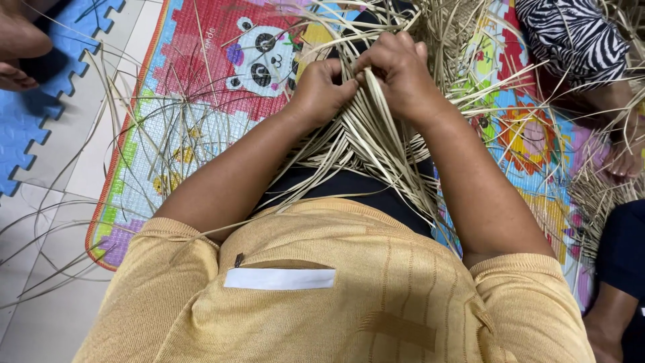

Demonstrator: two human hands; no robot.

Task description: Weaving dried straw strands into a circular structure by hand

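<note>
Both hands are closed on a bundle of pale, flat dried-leaf weaving strips — left hand pinching strands, right hand gripping beside it, knuckles touching. The strips fan across the person's lap, above a colourful cartoon-printed floor mat.

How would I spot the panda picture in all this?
Start at the colourful play mat spread on the floor. Go to its red patch, just left of the left hand working the straw strips. The panda is the only black-and-white cartoon face there, crossed by loose strips.
</note>
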